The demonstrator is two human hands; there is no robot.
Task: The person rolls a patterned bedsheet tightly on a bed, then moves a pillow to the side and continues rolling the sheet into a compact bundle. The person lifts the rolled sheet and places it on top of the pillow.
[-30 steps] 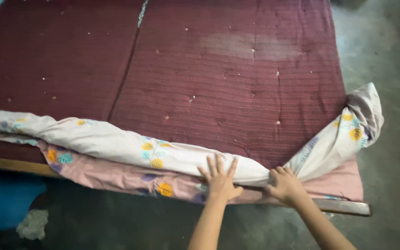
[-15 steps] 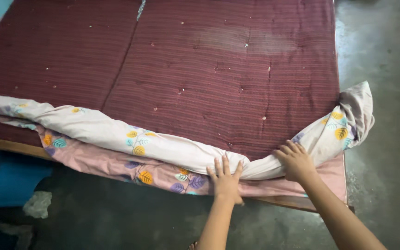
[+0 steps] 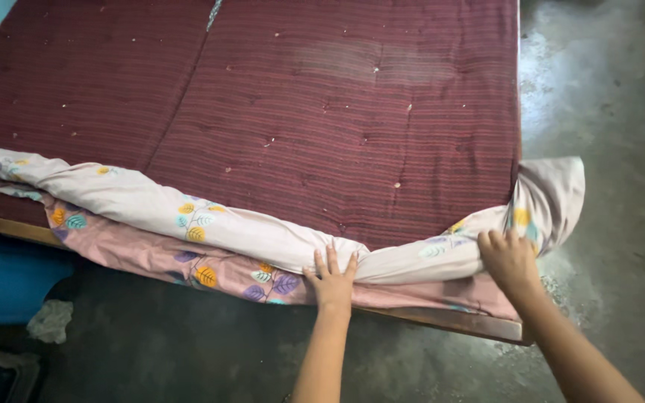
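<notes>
- Left hand [image 3: 331,277]: flat, fingers spread, palm down on the bedsheet [image 3: 188,216] at the near edge of the bed, abt mid-way along it. Not gripping, just pressing on the cloth.
- Right hand [image 3: 509,259]: fingers curled over the rolled part of the sheet nr the bed's near right corner; looks like it has a bunch of cloth in its grip, but fingertips are partly hidden so can't tell how tight.
- Bedsheet: pale pink w/ leaf print in yellow, teal & purple. Lies bunched in a long roll along the near edge, running from the left edge across to the near right corner. A flatter, darker pink layer hangs under the roll over the edge.
- At the near right corner the sheet's end sticks up & out past the bed in a loose fold, over the floor [image 3: 606,149].
- Mattress [image 3: 322,112]: dark maroon, thin stripes, tufted; bare beyond the roll. Pale faded patch twd the far right part. A seam runs from the far edge down twd the near left.
- Wooden bed frame [image 3: 457,321]: shows under the sheet at the near edge, both left & right.
- Floor: grey concrete, right of & in front of the bed.
- Blue object [image 3: 9,287] below the near left edge, a crumpled rag [image 3: 50,321] just beside it.
</notes>
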